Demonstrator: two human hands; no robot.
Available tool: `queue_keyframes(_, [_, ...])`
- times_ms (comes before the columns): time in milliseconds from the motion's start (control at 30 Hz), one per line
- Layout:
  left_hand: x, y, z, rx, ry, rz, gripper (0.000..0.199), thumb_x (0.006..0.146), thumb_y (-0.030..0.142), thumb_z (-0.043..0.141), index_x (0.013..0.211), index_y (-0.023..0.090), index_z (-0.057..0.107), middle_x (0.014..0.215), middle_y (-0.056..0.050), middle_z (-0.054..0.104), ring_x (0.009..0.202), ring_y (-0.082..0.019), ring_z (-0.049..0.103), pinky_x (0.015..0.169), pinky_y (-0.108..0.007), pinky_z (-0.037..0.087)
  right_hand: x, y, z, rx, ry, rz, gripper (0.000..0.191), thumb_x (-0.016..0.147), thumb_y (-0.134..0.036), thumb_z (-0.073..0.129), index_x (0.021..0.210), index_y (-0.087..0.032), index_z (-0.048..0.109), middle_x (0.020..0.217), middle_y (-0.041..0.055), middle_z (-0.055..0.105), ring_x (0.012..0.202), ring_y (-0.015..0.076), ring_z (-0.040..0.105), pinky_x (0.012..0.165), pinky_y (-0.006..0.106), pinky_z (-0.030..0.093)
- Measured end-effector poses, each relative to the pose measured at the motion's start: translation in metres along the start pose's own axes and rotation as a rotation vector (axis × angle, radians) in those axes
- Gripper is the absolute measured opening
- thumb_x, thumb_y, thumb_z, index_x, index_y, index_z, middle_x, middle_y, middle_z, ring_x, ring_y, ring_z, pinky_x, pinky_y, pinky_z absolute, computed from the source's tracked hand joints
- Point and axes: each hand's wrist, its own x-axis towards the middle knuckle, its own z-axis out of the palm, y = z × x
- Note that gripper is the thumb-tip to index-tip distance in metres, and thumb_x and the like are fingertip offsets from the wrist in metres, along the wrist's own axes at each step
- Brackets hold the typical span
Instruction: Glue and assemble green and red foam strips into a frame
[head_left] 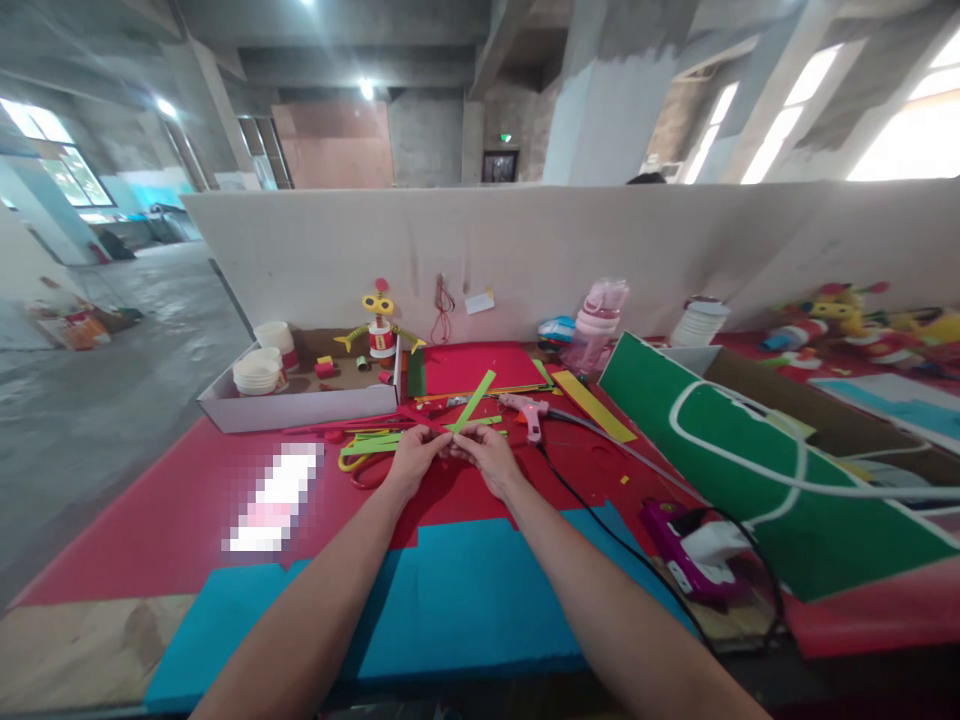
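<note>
My left hand [418,457] and my right hand [487,457] meet over the table, fingertips pinched together. Out of the pinch a light green paper strip [475,400] slants up to the right, and a red paper strip [421,417] runs up to the left. The strips cross between my fingers, where the join is hidden. Beside and behind my left hand lie more green strips [367,444] and yellow-handled scissors [349,461]. A pink glue gun [532,415] rests on the table just beyond my right hand.
At the left back, a shallow box [300,408] holds paper cups [257,372]; a yellow-headed figure [380,325] stands by it. A pink bottle [600,315] is at the back. To the right are a green board [720,480] and a purple power strip [679,555] with cables. Blue sheets [465,600] cover the front.
</note>
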Motion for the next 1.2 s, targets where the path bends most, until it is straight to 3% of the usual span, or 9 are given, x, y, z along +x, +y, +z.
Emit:
queue_keyframes(400, [-0.0008,0.0036,-0.0005,-0.027,-0.096,0.037,0.029,0.071,0.041,0.071,0.067,0.014,0.062,0.058,-0.001,0.059,0.054,-0.01,0.051,0.056,-0.023,0.041,-0.0003,0.001,0.0026,-0.071,-0.005,-0.017,0.033,0.055,-0.033,0.082,0.072,-0.016,0.058,0.066,0.0013,0.069,0.063,0.0157,0.069,0.071,0.031,0.057])
queue_keyframes(633, [-0.0016,0.0024,0.0009,0.002,-0.146,0.024,0.03,0.071,0.042,0.071,0.068,0.014,0.061,0.059,-0.001,0.059,0.054,-0.01,0.051,0.055,-0.023,0.04,-0.0002,-0.0008,0.0011,-0.147,0.022,-0.069,0.032,0.058,-0.04,0.08,0.074,-0.015,0.068,0.068,0.002,0.069,0.061,0.0142,0.064,0.065,0.029,0.055])
queue_keyframes(967, [-0.0028,0.0075,-0.0009,0.023,-0.144,0.028,0.027,0.07,0.04,0.071,0.067,0.015,0.061,0.059,0.0,0.059,0.056,-0.011,0.052,0.057,-0.023,0.04,-0.0019,-0.0019,0.0019,-0.087,0.034,-0.051,0.033,0.055,-0.04,0.081,0.072,-0.016,0.067,0.064,0.0004,0.067,0.06,0.0138,0.063,0.068,0.031,0.056])
queue_keyframes(1200, [-0.0034,0.0047,0.0017,0.096,-0.143,0.033,0.017,0.071,0.031,0.067,0.066,0.016,0.059,0.06,-0.001,0.062,0.056,-0.012,0.055,0.058,-0.024,0.042,-0.0055,-0.0034,0.0053,-0.202,0.008,-0.1,0.033,0.057,-0.042,0.079,0.076,-0.018,0.066,0.061,-0.0007,0.066,0.054,0.0137,0.062,0.057,0.026,0.051])
